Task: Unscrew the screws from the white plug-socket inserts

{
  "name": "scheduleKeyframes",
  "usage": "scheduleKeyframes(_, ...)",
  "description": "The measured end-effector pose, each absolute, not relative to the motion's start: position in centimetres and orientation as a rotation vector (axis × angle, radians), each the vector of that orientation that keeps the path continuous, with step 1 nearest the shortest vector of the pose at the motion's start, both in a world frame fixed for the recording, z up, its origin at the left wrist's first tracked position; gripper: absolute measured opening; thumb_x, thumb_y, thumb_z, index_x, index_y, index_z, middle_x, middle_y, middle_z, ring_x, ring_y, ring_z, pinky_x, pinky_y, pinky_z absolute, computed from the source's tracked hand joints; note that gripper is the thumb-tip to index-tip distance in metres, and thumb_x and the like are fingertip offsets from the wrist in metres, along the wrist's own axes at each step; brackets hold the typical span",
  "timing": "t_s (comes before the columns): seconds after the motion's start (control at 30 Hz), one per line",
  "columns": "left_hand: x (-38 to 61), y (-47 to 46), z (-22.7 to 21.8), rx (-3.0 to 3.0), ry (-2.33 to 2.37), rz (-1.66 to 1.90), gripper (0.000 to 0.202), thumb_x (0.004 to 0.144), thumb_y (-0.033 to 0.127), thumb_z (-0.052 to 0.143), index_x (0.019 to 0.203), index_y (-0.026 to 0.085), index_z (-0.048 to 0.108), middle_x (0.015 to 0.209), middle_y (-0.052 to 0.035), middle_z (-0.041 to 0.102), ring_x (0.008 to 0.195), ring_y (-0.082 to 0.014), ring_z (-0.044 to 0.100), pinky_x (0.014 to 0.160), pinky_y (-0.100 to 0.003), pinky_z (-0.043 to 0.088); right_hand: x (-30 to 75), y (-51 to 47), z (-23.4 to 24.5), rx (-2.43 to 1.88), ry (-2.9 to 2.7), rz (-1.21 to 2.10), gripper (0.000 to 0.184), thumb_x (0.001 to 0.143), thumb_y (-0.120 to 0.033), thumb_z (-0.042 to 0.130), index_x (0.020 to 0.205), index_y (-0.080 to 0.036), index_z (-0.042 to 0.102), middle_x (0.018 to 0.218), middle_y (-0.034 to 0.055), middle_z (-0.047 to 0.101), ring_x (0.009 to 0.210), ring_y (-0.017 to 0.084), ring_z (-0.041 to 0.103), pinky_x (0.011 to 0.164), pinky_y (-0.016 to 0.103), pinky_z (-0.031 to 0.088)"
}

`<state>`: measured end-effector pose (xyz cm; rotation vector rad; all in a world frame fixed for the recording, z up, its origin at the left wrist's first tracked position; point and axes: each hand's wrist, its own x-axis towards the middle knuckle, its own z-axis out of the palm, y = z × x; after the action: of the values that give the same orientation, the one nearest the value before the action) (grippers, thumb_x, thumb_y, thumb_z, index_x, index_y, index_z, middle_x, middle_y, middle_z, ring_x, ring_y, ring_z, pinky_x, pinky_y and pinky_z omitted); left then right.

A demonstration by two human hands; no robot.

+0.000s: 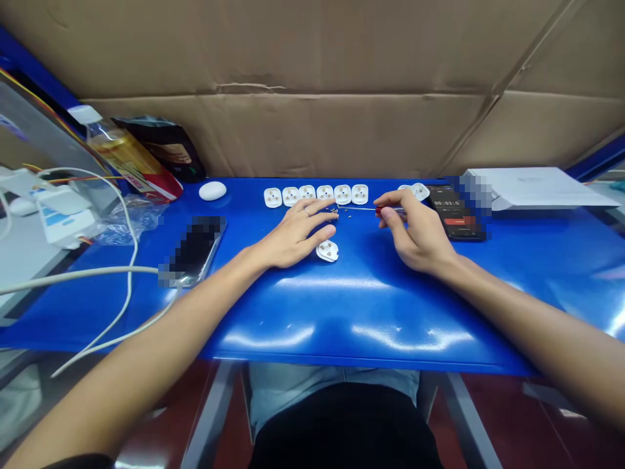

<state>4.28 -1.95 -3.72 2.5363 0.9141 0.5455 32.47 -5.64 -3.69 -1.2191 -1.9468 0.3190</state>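
**Right hand pinching screwdriver, left hand open by the screws**

Left hand [293, 234]: open, palm down, fingers spread on the blue tabletop [371, 312], gripping nothing. Ring on one finger. Its fingertips sit just beside a small scatter of tiny screws [344, 212] near the far edge. Its thumb [328, 230] is just above a loose white plug shell [327, 251], lying apart from the row; touch not clear.

Right hand [415, 231]: closed on a red-handled screwdriver [379, 210], held between thumb and fingers. The thin metal shaft runs level toward the left hand, with its tip at the screws, between the two hands.

Six more white plug shells [342, 193] stand in a line along the far edge, faces up, just past the left fingertips. Two others [418, 191] lie behind the right fingers, partly hidden.

Right of those: a black phone with a timer [452, 212], partly blurred. Left side of the tabletop: a second phone [193, 251], blurred, a white mouse [212, 190] and white cables [129, 260]. Far right corner: a white flat box [537, 189].
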Motion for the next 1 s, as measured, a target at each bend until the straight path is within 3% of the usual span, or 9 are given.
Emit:
scheduleKeyframes(0.1,4.1,-2.4,-2.9,2.548,1.026,0.648,0.046,0.108,0.053,0.052,0.138,0.022,0.068,0.169,-0.0133,0.044,0.156,-0.0349,0.038,0.129,-0.056,0.030,32.6,-5.7,-3.4,-1.214,-1.914,0.334,0.022,0.110,-0.040,0.049,0.118,-0.025,0.063,0.092,0.0067,0.071,0.084,0.025,0.072,0.078,0.044,0.058)
scheduleKeyframes(0.13,4.0,-2.6,-2.5,2.530,1.102,0.696,0.047,0.104,0.057,0.057,0.132,0.021,0.070,0.160,-0.0150,0.054,0.147,-0.0354,0.049,0.123,-0.054,0.039,32.6,-5.8,-3.3,-1.206,-1.899,0.348,0.022,0.110,-0.040,0.049,0.118,-0.025,0.063,0.091,0.0060,0.071,0.084,0.025,0.072,0.079,0.043,0.058)
scheduleKeyframes(0.2,3.9,-2.9,-1.7,2.424,1.286,0.721,0.047,0.100,0.062,0.061,0.114,0.019,0.072,0.120,-0.0129,0.075,0.108,-0.0306,0.069,0.098,-0.046,0.055,32.5,-6.0,-3.3,-1.175,-1.860,0.409,0.021,0.110,-0.041,0.050,0.117,-0.025,0.063,0.090,0.0043,0.071,0.082,0.023,0.072,0.077,0.042,0.058)
scheduleKeyframes(0.27,3.8,-3.3,-1.0,2.250,1.364,0.587,0.050,0.099,0.067,0.060,0.094,0.019,0.071,0.082,-0.0068,0.076,0.072,-0.0234,0.068,0.071,-0.036,0.053,32.3,-6.2,-3.3,-1.144,-1.817,0.499,0.021,0.109,-0.042,0.053,0.116,-0.025,0.064,0.090,0.0029,0.071,0.078,0.021,0.071,0.074,0.039,0.058)
scheduleKeyframes(0.37,4.0,-3.5,-0.4,1.997,1.297,0.340,0.046,0.089,0.064,0.075,0.087,0.019,0.071,0.069,-0.0036,0.075,0.057,-0.0192,0.063,0.056,-0.031,0.043,32.2,-6.3,-3.2,-1.104,-1.721,0.621,0.020,0.106,-0.043,0.061,0.113,-0.025,0.066,0.080,-0.0001,0.069,0.071,0.019,0.069,0.070,0.036,0.056)
scheduleKeyframes(0.5,4.6,-3.3,-0.3,1.860,1.226,0.303,0.032,0.085,0.048,0.081,0.092,0.018,0.075,0.077,-0.0041,0.079,0.062,-0.0181,0.065,0.055,-0.028,0.041,32.6,-5.1,-3.0,-0.964,-1.414,0.885,0.027,0.100,-0.043,0.071,0.119,-0.026,0.065,0.067,-0.0051,0.061,0.057,0.017,0.062,0.059,0.034,0.055)
scheduleKeyframes(0.67,6.2,-0.8,0.7,2.002,1.065,0.398,0.023,0.088,0.039,0.076,0.094,0.016,0.079,0.091,-0.0069,0.082,0.083,-0.0209,0.075,0.071,-0.028,0.052,33.7,-3.2,-3.0,-0.934,-1.223,0.950,0.020,0.092,-0.036,0.074,0.105,-0.025,0.065,0.060,-0.0081,0.053,0.044,0.011,0.045,0.046,0.028,0.047)
scheduleKeyframes(0.73,7.7,1.1,1.5,2.197,1.003,0.514,0.023,0.089,0.038,0.076,0.095,0.017,0.082,0.089,-0.0062,0.082,0.082,-0.0206,0.073,0.073,-0.029,0.051,33.9,-3.3,-3.1,-0.960,-1.258,0.938,0.019,0.090,-0.035,0.075,0.103,-0.025,0.065,0.059,-0.0088,0.052,0.041,0.009,0.039,0.042,0.027,0.044)
scheduleKeyframes(1.0,15.9,8.6,1.1,2.504,0.877,0.681,0.015,0.086,0.023,0.075,0.094,0.014,0.083,0.094,-0.0092,0.082,0.087,-0.0221,0.073,0.086,-0.035,0.053,33.4,-6.0,-3.5,-1.034,-1.705,1.038,0.025,0.101,-0.039,0.065,0.123,-0.028,0.063,0.063,-0.0055,0.059,0.050,0.015,0.053,0.049,0.030,0.046)
